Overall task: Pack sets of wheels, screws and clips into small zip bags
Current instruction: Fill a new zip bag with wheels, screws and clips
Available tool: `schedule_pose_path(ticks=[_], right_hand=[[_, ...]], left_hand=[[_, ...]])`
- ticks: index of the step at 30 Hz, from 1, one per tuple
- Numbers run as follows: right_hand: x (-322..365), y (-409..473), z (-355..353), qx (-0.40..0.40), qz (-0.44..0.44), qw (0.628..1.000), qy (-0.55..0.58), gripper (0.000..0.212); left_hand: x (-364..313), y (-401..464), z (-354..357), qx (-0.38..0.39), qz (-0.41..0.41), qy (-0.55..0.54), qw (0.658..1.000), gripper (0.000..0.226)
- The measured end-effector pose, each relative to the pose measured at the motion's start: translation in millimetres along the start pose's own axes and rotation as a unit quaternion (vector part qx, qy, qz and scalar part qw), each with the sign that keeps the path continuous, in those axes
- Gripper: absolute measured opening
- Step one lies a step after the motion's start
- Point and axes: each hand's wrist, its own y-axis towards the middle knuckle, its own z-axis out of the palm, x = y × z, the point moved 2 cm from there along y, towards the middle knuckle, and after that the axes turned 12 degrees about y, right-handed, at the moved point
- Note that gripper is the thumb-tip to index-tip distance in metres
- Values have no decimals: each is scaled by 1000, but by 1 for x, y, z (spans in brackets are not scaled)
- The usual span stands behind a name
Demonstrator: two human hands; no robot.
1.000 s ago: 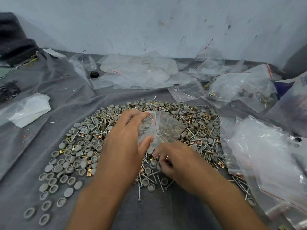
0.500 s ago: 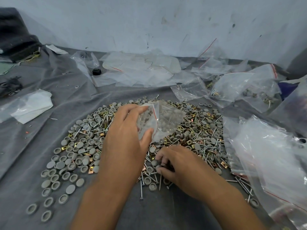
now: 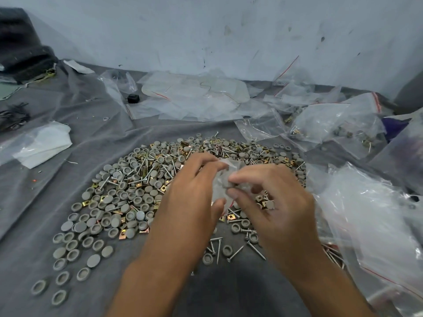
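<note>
Light was pretty soft and flat, kind of cool and bluish, nothing harsh anywhere. It looked a bit dim overall. The wall (image 3: 206, 30) at the back was evenly lit, no hot spots. Shadows were faint: just a soft dark patch on the grey cloth (image 3: 229, 289) between the forearms, low in the frame. The plastic bags (image 3: 366, 213) on the right caught some milky sheen and washed out a bit. The right hand (image 3: 272, 202) was smeared with motion blur around the fingers (image 3: 242, 177), and the left hand (image 3: 192, 193) was slightly soft too. The wide lens bent things at the edges, so the wall line curved and the corners stretched.
</note>
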Motion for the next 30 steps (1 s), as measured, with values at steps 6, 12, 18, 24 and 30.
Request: schedule_pose_path(ticks=[6, 12, 18, 24, 30], right_hand=[[-8, -5, 3, -13, 9, 999, -32, 16], [-10, -3, 0, -49, 35, 998, -8, 8], [-33, -22, 15, 229, 224, 944, -75, 25], [-32, -27, 37, 327, 202, 919, -89, 16], [-33, -27, 44, 328, 170, 927, -64, 16]], left_hand=[[1, 0, 0, 7, -9, -18, 1000, 58], [-2, 1, -6, 12, -28, -14, 999, 57], [15, 3, -42, -285, -159, -38, 945, 49], [22, 4, -29, -33, -124, 68, 989, 52], [24, 2, -16, 39, -69, 49, 996, 57]])
